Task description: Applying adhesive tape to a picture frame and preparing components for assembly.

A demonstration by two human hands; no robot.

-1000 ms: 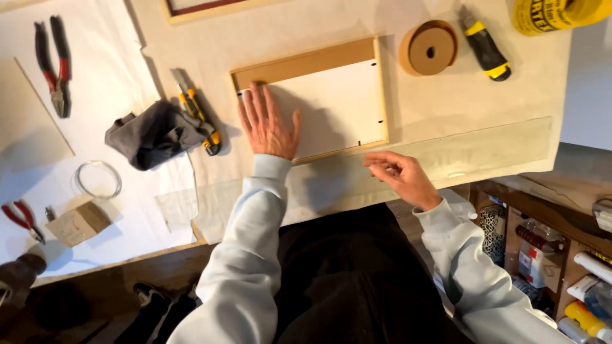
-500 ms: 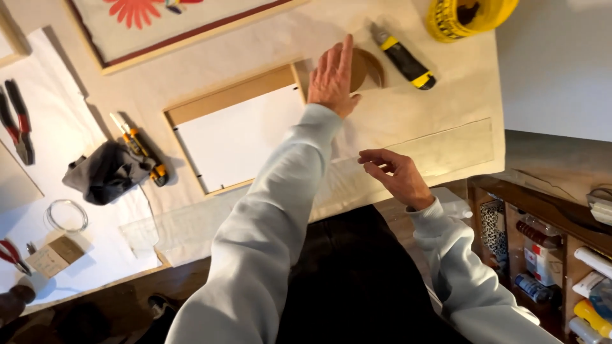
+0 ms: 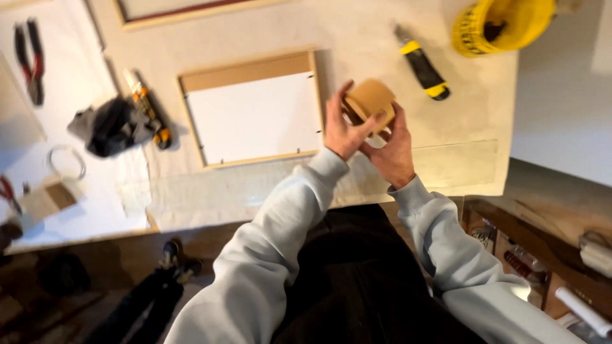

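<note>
Seen from above, my left hand and right hand together grip a brown roll of tape, lifted above the paper-covered table. Just left of it lies a wooden picture frame, back side up. A yellow and black utility knife rests to the right.

Overhead view: the left hand and right hand together grip a brown tape roll above a paper-covered table. Just left of the hands lies a wooden picture frame, back side up; a yellow-and-black utility knife lies to their upper right. Farther left lie a dark cloth and red-handled pliers.
</note>
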